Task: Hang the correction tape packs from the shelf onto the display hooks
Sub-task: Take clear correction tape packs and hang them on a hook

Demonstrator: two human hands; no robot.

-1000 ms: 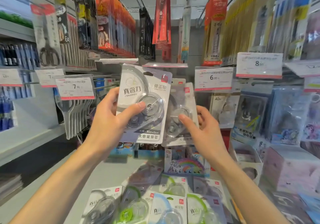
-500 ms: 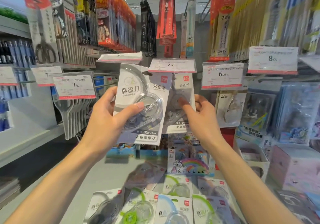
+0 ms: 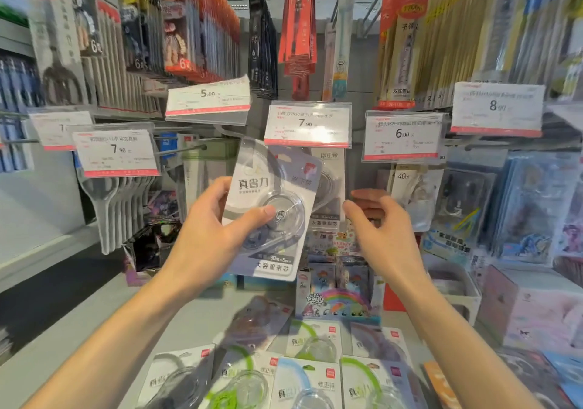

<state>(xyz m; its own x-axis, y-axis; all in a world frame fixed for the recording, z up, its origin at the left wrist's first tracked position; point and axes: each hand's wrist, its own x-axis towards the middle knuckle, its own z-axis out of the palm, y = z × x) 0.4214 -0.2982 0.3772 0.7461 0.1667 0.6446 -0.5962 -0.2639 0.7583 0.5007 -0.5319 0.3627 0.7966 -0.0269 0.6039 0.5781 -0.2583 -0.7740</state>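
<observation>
One correction tape pack [image 3: 271,209] sits at the centre of the frame, tilted, pinched by the left hand [image 3: 208,235] with the thumb across its clear blister and the fingers behind its left edge. Just right of it, the right hand [image 3: 383,228] is loosely spread and holds nothing, beside a hung pack [image 3: 329,187] under the 7.90 price tag [image 3: 307,123]. More packs [image 3: 303,380] lie on the shelf [image 3: 195,323] at the bottom.
</observation>
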